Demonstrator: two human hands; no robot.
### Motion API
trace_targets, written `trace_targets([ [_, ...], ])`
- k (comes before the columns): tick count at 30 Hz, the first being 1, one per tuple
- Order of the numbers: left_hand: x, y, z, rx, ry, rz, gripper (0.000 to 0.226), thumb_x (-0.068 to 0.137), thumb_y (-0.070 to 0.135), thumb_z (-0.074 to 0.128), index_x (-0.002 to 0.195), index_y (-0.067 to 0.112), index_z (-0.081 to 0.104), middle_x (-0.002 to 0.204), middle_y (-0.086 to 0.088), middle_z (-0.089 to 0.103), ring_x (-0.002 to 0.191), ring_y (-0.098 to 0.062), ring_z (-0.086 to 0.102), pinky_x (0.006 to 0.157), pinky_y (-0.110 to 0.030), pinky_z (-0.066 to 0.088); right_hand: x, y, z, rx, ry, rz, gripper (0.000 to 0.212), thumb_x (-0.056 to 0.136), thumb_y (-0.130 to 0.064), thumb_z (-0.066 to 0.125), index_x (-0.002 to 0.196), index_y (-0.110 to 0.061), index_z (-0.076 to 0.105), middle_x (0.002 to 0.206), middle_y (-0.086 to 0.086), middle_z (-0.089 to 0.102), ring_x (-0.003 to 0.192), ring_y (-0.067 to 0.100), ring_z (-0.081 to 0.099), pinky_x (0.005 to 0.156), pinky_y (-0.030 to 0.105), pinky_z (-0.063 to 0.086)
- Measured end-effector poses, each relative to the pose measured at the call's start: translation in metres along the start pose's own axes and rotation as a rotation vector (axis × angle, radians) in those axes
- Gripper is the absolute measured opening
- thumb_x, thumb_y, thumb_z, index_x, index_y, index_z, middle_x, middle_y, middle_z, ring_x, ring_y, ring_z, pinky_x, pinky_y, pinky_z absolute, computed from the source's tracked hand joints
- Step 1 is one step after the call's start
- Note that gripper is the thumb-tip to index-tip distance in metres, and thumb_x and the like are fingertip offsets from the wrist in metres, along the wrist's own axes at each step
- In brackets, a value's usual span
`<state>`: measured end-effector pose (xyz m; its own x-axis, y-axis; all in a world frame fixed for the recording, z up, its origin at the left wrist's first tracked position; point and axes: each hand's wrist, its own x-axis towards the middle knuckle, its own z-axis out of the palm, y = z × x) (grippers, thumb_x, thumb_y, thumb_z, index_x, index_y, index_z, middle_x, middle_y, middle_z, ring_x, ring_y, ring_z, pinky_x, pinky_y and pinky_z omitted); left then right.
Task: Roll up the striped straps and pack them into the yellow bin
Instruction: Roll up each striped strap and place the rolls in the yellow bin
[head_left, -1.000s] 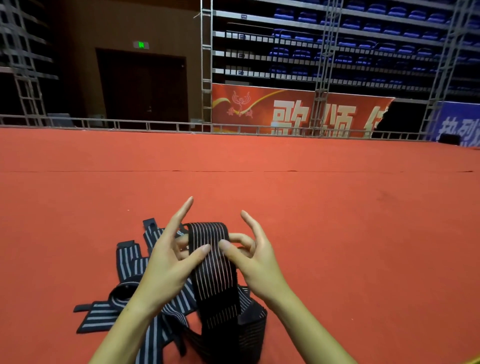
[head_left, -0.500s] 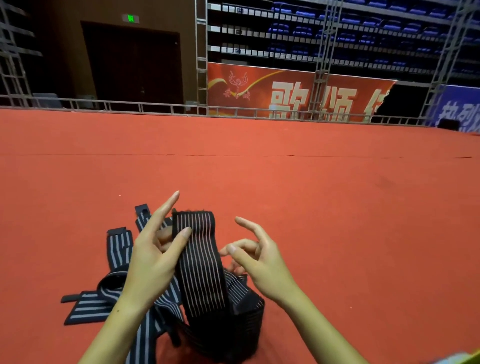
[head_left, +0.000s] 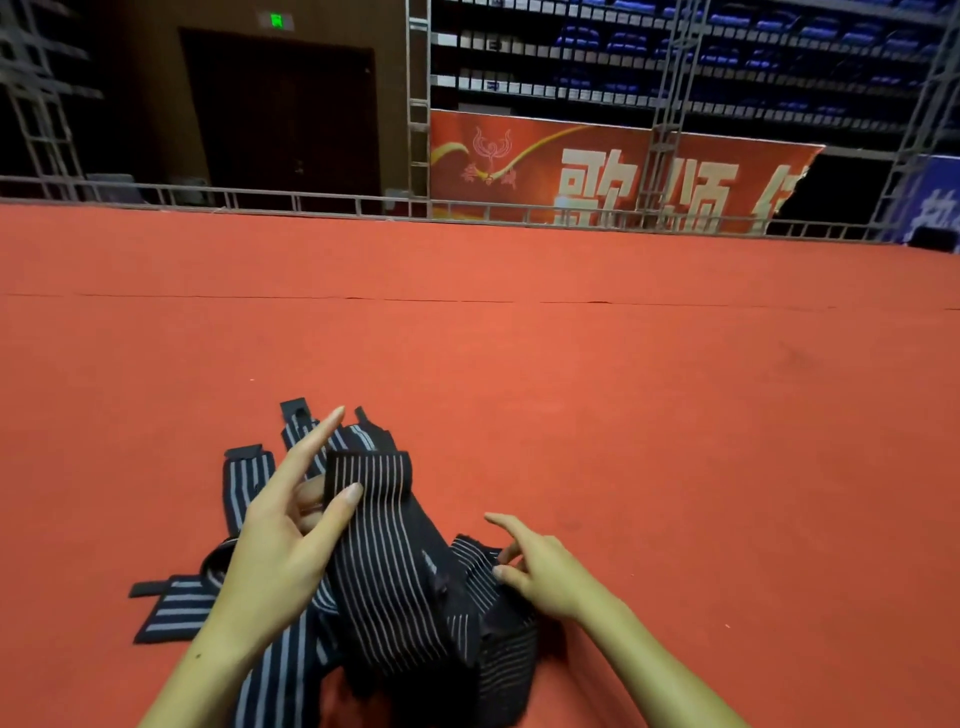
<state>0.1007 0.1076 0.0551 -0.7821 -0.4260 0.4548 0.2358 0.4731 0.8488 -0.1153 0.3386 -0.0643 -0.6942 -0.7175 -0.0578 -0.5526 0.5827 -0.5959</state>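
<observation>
The person sits low on the red carpeted floor (head_left: 623, 389); the left hand (head_left: 283, 551) is raised with the forefinger straight out and the thumb pressed against the upper end of a black elastic strap with thin pale pink stripes (head_left: 384, 545), so that hand is pinching the strap between thumb and the fingers behind it; the strap's top edge is folded over just beyond the thumb, and the band hangs down from there toward the person's lap; the right hand (head_left: 545, 569) sits lower and to the right, fingers loosely bent and spread, its fingertips touching the lower bunched part of the same strap where it piles up between the two forearms; whether it actually grasps the cloth there I cannot tell; behind and to the left of the left hand lies a loose heap of black straps with broader grey stripes (head_left: 244, 483), their ends fanned out flat on the carpet, one running under the left forearm; none of them is rolled; far beyond both hands a grey metal railing (head_left: 311, 200) edges the carpet, with a red banner bearing large pale characters (head_left: 597, 171) behind it.
</observation>
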Motion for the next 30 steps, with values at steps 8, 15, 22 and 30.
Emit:
trace_targets([
  [8,0.006,0.003,0.000,0.009,-0.018,-0.033,0.072,0.103,0.021,0.065,0.156,0.064,0.038,0.064,-0.004,0.054,0.057,-0.026,0.029,0.051,-0.039,0.034,0.052,-0.008,0.024,0.230,0.027,-0.033,0.076,0.093,-0.031,0.082,0.157,-0.042,0.042,0.099,-0.004,0.068,0.098,0.017,0.067,0.094,0.038,0.052],
  [15,0.014,-0.003,-0.002,-0.033,-0.039,-0.100,0.071,0.103,0.028,0.064,0.156,0.065,0.037,0.096,-0.021,0.067,0.075,-0.046,0.063,0.081,-0.083,0.053,0.056,-0.018,-0.015,0.571,0.286,-0.143,0.077,0.097,0.006,0.069,0.152,-0.043,0.045,0.100,-0.002,0.073,0.095,0.006,0.066,0.089,0.020,0.051],
  [22,0.016,0.028,0.014,-0.165,0.027,-0.063,0.070,0.097,0.028,0.072,0.151,0.064,0.046,0.145,0.036,0.057,0.126,0.010,0.059,0.112,-0.036,0.040,0.007,-0.085,-0.110,0.721,0.444,-0.283,0.079,0.102,-0.011,0.068,0.161,-0.053,0.035,0.142,0.007,0.069,0.121,0.023,0.067,0.120,0.048,0.045],
  [30,0.008,0.083,0.029,-0.394,0.020,-0.023,0.070,0.103,0.009,0.066,0.155,0.053,0.047,0.117,-0.009,0.082,0.108,-0.028,0.080,0.097,-0.056,0.062,-0.068,-0.158,-0.099,0.804,0.237,-0.493,0.087,0.105,0.008,0.056,0.171,-0.029,0.013,0.145,0.014,0.067,0.135,0.030,0.064,0.112,0.044,0.053],
])
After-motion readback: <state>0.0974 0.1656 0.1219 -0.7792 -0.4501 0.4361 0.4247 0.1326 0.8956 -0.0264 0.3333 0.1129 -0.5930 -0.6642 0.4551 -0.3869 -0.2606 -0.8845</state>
